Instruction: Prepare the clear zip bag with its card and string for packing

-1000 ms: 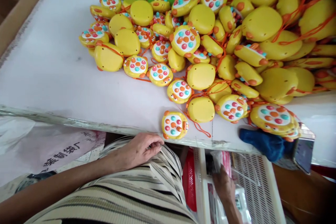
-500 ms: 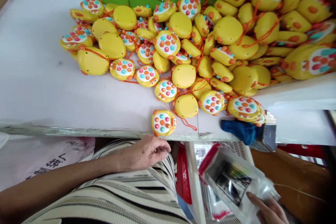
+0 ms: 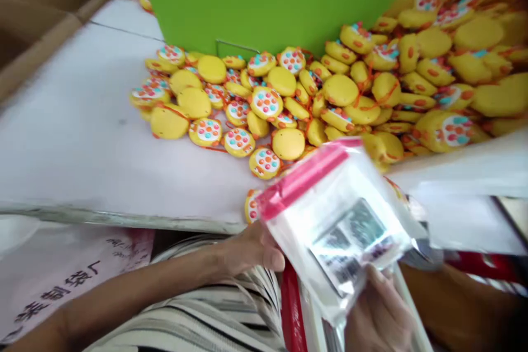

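Observation:
My right hand (image 3: 379, 308) pinches the lower edge of a clear plastic bag (image 3: 367, 176) with a pink top strip and a dark printed picture inside. The bag is held up over the table's front edge and hides part of the toys behind it. My left hand (image 3: 258, 250) is at the bag's left corner, thumb showing; its other fingers are partly hidden, and whether it grips the bag I cannot tell. Just behind that hand lies a yellow toy (image 3: 251, 206) with coloured buttons, half covered by the bag.
A heap of yellow animal-shaped toys (image 3: 340, 91) with orange cords spreads over the white table (image 3: 94, 159). Behind it stands a green panel (image 3: 280, 0). A cardboard box (image 3: 45, 44) is at the far left. Below the table edge are a red basket (image 3: 292, 308) and a printed pink sack (image 3: 82, 269).
My right hand has raised the plastic bag from the basket to the table's edge. My left hand has shifted slightly to the bag's corner. The camera view has tilted up, showing more background.

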{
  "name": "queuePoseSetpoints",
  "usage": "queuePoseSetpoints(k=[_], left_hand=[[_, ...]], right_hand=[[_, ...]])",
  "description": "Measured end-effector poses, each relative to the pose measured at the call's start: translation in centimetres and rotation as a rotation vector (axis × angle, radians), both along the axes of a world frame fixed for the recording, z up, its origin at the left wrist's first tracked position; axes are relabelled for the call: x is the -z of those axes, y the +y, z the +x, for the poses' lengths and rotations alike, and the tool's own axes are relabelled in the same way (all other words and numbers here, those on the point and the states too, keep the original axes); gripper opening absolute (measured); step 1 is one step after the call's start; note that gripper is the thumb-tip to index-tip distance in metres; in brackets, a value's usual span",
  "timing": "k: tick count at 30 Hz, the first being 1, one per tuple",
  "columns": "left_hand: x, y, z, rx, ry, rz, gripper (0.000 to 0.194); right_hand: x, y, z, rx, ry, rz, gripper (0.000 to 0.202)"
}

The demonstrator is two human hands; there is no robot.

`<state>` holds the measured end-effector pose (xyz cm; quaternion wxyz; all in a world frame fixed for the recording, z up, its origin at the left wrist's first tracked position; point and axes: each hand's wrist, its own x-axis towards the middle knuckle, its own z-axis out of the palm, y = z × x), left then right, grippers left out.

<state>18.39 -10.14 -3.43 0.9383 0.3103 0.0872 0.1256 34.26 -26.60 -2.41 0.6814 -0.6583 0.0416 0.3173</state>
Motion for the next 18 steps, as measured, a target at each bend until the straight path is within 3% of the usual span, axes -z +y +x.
queuePoseSetpoints(k=[2,4,6,8,10,13,18], left_hand=[[-0.6,1.7,-0.6,-0.206,0.054,-0.114,0.065],[-1.1,3.6,-1.7,-0.384,0.174,-0.212,0.06],[-1.2,5.5,-3.3,-0.535,0.299,-0.273,0.055],[-1.0,6.9,-5.2,-0.602,0.363,-0.282,0.05],[-0.8,7.8,-7.0,-0.57,0.374,-0.259,0.046],[-0.8,8.6,-8.7,-0.451,0.37,-0.203,0.047],[-0.7,8.8,-8.8,-0.351,0.417,-0.047,0.05]], right_hand=[[0.5,5.4,-2.9,-0.098,0.127,0.107,0.054],[0.7,9.1,-5.5,-0.232,0.223,0.181,0.056],[0.7,11.0,-7.2,-0.361,0.31,0.245,0.051],[0.8,11.2,-7.4,-0.469,0.395,0.276,0.04],[1.4,10.8,-6.5,-0.542,0.458,0.246,0.032],[2.9,10.3,-4.7,-0.547,0.477,0.124,0.04],[4.1,11.9,-5.1,-0.585,0.526,-0.065,0.059]])
